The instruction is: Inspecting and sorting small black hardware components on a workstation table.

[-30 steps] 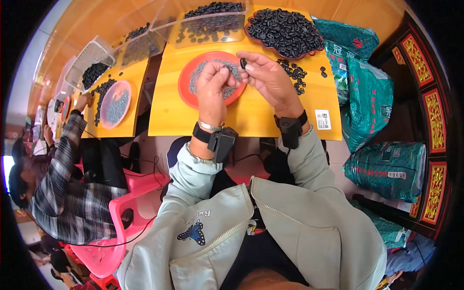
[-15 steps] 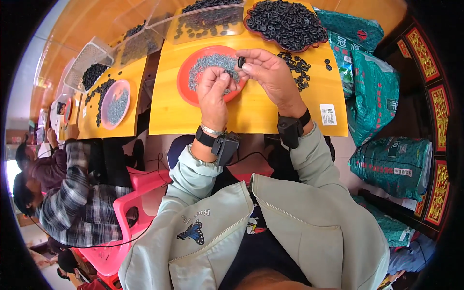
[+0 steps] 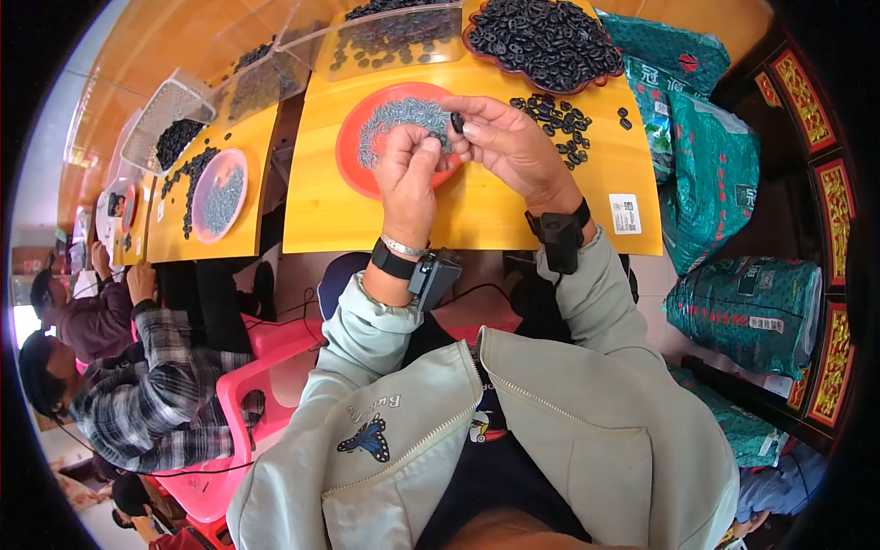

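Over the red plate [image 3: 350,174] heaped with small silvery screws or pins, both my hands are close together. My right hand [image 3: 518,151] pinches a small black plastic piece [image 3: 456,122] between thumb and forefinger. Beside it, my left hand [image 3: 409,179] is closed, thumb pressed against the fingers; whatever it may hold is hidden. To the right of the plate, loose black plastic pieces [image 3: 561,124] lie scattered on the yellow table [image 3: 367,227]. A dark red scalloped tray [image 3: 566,89] behind them is piled high with similar black pieces.
A clear bin [image 3: 394,57] of black pieces stands at the back. On the left table are a pink bowl [image 3: 220,233] of metal bits and a white basket [image 3: 147,137]. Green bags [image 3: 710,174] line the right. A co-worker in a plaid shirt [image 3: 151,394] sits left.
My right hand has moved slightly closer to my left, and the black piece has tilted a little. The plaid-sleeved co-worker's arm has shifted.
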`<state>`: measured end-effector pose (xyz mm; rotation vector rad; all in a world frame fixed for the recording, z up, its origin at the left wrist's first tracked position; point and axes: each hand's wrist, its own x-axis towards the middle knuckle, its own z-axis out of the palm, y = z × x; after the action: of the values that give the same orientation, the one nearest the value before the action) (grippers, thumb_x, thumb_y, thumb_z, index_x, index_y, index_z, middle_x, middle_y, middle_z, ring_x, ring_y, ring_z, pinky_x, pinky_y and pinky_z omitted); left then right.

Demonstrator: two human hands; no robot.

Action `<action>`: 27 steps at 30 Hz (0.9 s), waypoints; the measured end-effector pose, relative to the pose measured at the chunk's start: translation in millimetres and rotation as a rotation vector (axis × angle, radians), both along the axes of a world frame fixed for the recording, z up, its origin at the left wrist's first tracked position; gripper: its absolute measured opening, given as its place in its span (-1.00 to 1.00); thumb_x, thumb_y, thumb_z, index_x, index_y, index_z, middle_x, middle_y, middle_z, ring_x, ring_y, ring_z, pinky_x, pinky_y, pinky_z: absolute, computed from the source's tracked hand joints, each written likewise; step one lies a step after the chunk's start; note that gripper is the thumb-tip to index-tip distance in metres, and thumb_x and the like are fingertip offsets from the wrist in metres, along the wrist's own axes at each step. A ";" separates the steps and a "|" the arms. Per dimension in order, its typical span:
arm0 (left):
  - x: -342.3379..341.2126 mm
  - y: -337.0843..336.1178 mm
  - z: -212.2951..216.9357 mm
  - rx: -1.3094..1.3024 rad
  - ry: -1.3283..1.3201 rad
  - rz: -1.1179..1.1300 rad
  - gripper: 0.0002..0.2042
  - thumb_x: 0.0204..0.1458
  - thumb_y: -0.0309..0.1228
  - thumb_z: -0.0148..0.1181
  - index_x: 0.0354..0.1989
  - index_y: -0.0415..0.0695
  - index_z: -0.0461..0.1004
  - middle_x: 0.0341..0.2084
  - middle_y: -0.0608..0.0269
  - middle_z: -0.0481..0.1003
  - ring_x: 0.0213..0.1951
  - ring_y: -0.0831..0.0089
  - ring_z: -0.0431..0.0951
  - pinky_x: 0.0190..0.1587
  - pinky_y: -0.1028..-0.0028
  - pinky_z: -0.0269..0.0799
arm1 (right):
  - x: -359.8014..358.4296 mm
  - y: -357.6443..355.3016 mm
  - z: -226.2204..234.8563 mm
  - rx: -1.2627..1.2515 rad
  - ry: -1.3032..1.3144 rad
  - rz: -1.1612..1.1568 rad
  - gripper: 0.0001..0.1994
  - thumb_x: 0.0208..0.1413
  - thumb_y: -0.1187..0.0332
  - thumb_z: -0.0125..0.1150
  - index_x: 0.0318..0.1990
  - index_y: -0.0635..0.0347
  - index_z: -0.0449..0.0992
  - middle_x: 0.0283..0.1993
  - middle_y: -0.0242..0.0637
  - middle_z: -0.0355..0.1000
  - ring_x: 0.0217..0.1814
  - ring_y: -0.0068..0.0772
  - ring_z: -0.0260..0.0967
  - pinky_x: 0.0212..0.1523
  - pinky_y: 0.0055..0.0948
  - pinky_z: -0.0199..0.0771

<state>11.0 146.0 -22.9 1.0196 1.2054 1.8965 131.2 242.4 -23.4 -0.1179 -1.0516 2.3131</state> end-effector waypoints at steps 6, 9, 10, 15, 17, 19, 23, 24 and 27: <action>-0.8 -0.7 1.1 -0.043 -0.013 0.001 -0.95 0.08 -0.54 -0.04 -0.37 -0.25 0.33 -0.54 0.30 0.38 -0.49 0.59 0.36 -0.39 0.57 0.36 | 0.8 -3.7 6.4 0.165 -0.239 -0.131 -0.73 0.12 0.47 0.05 -0.02 0.35 0.39 -0.26 -0.35 0.41 -0.27 -0.57 0.35 -0.18 -0.61 0.38; -1.6 1.4 -1.5 -0.059 -0.034 0.019 -0.94 0.08 -0.54 -0.05 -0.39 -0.25 0.33 -0.54 0.30 0.38 -0.50 0.59 0.36 -0.40 0.58 0.36 | 0.1 -7.7 14.0 0.351 -0.366 -0.228 -0.75 0.10 0.48 0.08 -0.06 0.36 0.43 -0.28 -0.36 0.45 -0.30 -0.61 0.37 -0.20 -0.63 0.40; -2.1 1.6 -1.5 -0.068 -0.020 0.026 -0.94 0.08 -0.54 -0.05 -0.39 -0.25 0.33 -0.54 0.31 0.38 -0.50 0.60 0.36 -0.41 0.58 0.36 | -0.1 -8.0 13.7 0.350 -0.367 -0.225 -0.75 0.10 0.48 0.08 -0.06 0.36 0.43 -0.28 -0.36 0.45 -0.30 -0.61 0.37 -0.20 -0.63 0.40; 0.3 1.0 0.5 -0.076 -0.055 0.033 -0.93 0.08 -0.53 -0.05 -0.40 -0.25 0.33 -0.55 0.32 0.37 -0.52 0.61 0.35 -0.42 0.59 0.36 | -0.9 -10.1 12.4 0.430 -0.381 -0.293 -0.73 0.08 0.53 0.10 -0.04 0.37 0.44 -0.25 -0.34 0.47 -0.26 -0.64 0.39 -0.20 -0.67 0.39; -0.6 1.1 -1.1 -0.081 -0.033 0.030 -0.93 0.07 -0.53 -0.04 -0.41 -0.25 0.32 -0.55 0.32 0.37 -0.52 0.60 0.35 -0.42 0.58 0.34 | -1.8 -11.8 13.8 0.460 -0.375 -0.300 -0.72 0.08 0.53 0.10 -0.02 0.36 0.44 -0.25 -0.35 0.47 -0.25 -0.65 0.39 -0.19 -0.67 0.39; -1.3 0.9 -3.1 -0.075 -0.022 0.029 -0.93 0.08 -0.52 -0.05 -0.42 -0.24 0.32 -0.56 0.32 0.37 -0.52 0.60 0.34 -0.42 0.59 0.33 | -1.7 -13.2 15.1 0.490 -0.368 -0.305 -0.70 0.08 0.53 0.10 -0.01 0.36 0.44 -0.26 -0.37 0.47 -0.25 -0.66 0.38 -0.18 -0.67 0.38; -1.7 0.5 -5.1 -0.073 -0.041 0.000 -0.92 0.09 -0.52 -0.06 -0.43 -0.23 0.31 -0.57 0.33 0.35 -0.51 0.61 0.33 -0.41 0.60 0.30 | 1.6 -16.4 18.0 0.546 -0.375 -0.283 -0.70 0.05 0.56 0.12 -0.01 0.32 0.47 -0.26 -0.41 0.47 -0.25 -0.70 0.37 -0.19 -0.69 0.38; -1.6 -0.1 -4.9 -0.072 -0.041 0.001 -0.92 0.09 -0.52 -0.06 -0.43 -0.23 0.31 -0.57 0.33 0.35 -0.51 0.61 0.33 -0.41 0.60 0.30 | 1.8 -17.4 18.4 0.523 -0.337 -0.263 -0.70 0.04 0.57 0.12 -0.02 0.31 0.48 -0.26 -0.42 0.46 -0.25 -0.71 0.37 -0.20 -0.70 0.38; -1.2 -0.3 -2.6 -0.079 -0.048 -0.010 -0.91 0.09 -0.52 -0.06 -0.45 -0.21 0.30 -0.58 0.33 0.34 -0.51 0.61 0.33 -0.40 0.61 0.29 | 1.9 -18.0 19.4 0.546 -0.373 -0.283 -0.71 0.04 0.58 0.13 -0.04 0.31 0.49 -0.28 -0.43 0.46 -0.27 -0.71 0.37 -0.25 -0.69 0.39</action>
<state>9.8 145.7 -25.5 0.9307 1.2355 1.8407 133.1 224.4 -3.9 -0.4593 -1.6945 1.7181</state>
